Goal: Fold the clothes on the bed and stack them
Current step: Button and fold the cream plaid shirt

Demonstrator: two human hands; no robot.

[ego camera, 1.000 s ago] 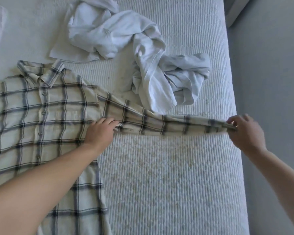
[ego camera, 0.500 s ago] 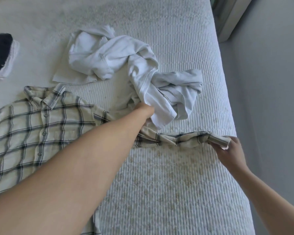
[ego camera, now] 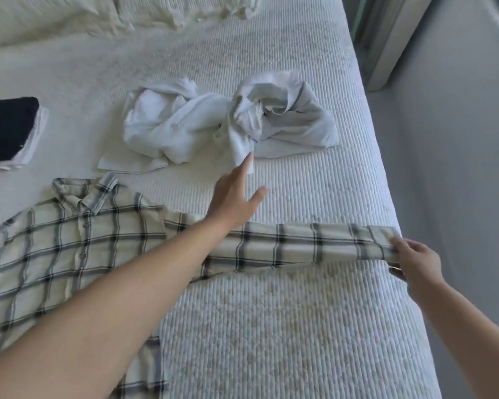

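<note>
Since a moment ago the white clothes (ego camera: 228, 125) got shoved further up the bed (ego camera: 271, 326), clear of the sleeve (ego camera: 300, 244). Left hand (ego camera: 232, 197) is flat and loose, fingertip touching them. Right hand (ego camera: 415, 260) pinches the cuff, sleeve stretched flat off the plaid shirt (ego camera: 69, 249). Folded stack (ego camera: 9, 128) sits far left.

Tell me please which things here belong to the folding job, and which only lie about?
Belong to the job:
plaid shirt, its sleeve pinched by the right hand
crumpled white garment, touched by the open left hand
folded dark stack

Only lying about:
pillows
</note>
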